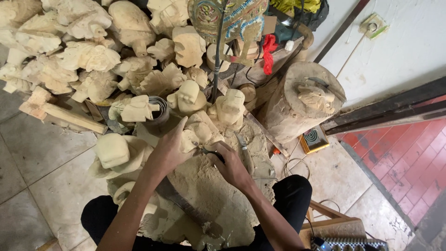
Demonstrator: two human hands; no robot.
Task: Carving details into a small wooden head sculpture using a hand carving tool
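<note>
— Where's the carving?

— The pale wooden carving [197,132] sits on a dusty cloth [218,195] over the lap. The left hand [169,151] clasps it, fingers [179,128] wrapped on top; the right hand [230,165] is clenched around a small dark-handled tool [211,152].

— Around it?

— A knife [244,148] just beside (blade on the cloth), unfinished wooden figures [93,56] heaped on the floor, a log stump [299,100] to the right.
</note>
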